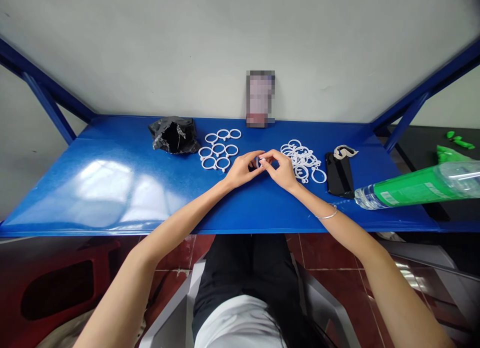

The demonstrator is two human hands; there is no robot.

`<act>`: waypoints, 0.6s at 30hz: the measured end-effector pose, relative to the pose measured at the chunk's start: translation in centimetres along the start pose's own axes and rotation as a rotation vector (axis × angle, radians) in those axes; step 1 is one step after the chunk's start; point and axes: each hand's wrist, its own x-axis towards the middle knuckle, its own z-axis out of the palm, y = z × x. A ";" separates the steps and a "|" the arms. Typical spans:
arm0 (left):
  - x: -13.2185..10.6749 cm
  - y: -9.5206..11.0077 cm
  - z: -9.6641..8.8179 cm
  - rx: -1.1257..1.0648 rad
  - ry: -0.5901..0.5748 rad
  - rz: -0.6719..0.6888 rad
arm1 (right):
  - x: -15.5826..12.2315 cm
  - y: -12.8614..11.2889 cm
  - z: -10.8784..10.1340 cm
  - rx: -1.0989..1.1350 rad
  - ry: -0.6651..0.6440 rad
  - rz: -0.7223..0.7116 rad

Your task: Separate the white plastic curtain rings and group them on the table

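Observation:
Both of my hands meet above the blue table, fingertips pinched together around a white plastic ring [257, 162]. My left hand [242, 170] is closed on the ring's left side, and my right hand [282, 171] grips it from the right. Fingers cover most of the ring, so its small details are hidden. Left of my hands, several white rings with small knobs [212, 150] lie flat, grouped close together. A looser, overlapping pile of similar white rings [301, 159] sits just beyond my right hand.
On the blue table [180, 188], a crumpled black plastic bag [187, 133] stands open at the back left. A blurred upright phone-like object [259, 99] leans on the wall. To the right lie a black phone [338, 175], a white strap-like item [345, 151] and a green-labelled bottle [416, 187].

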 end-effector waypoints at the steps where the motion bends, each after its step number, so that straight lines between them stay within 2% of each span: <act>1: 0.0 -0.1 0.0 0.006 0.001 0.001 | 0.0 0.0 0.0 0.003 0.000 -0.004; 18: -0.1 -0.1 0.1 0.022 -0.001 0.039 | 0.0 0.5 0.0 0.022 0.004 -0.015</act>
